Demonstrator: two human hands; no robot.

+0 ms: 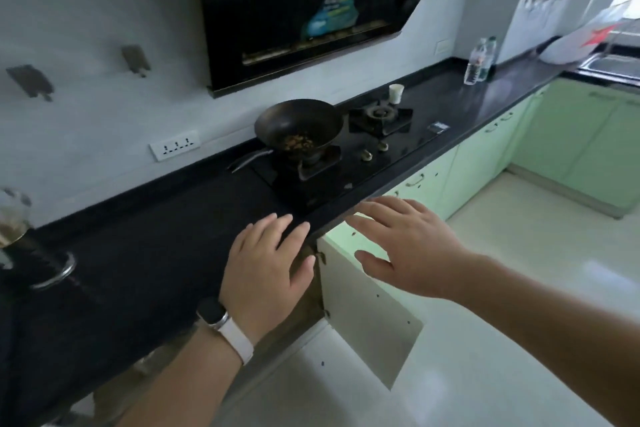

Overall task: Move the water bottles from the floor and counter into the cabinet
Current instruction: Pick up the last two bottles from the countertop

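Two clear water bottles (479, 61) stand upright on the black counter (502, 87), far off near the back corner. Below the counter's front edge a cabinet door (367, 315) hangs open, showing its pale inner face. The cabinet's inside is hidden from here. My left hand (268, 269), with a white watch on the wrist, hovers over the counter's edge, fingers spread and empty. My right hand (403, 248) is just above the open door's top edge, fingers apart, holding nothing.
A wok (298, 126) with food sits on the left burner of the gas hob (381, 114), with a white cup (396, 93) behind it. A sink (609, 68) lies at the far right. Green cabinets (571, 135) line the pale floor (502, 288). A glass jar (12, 218) stands at far left.
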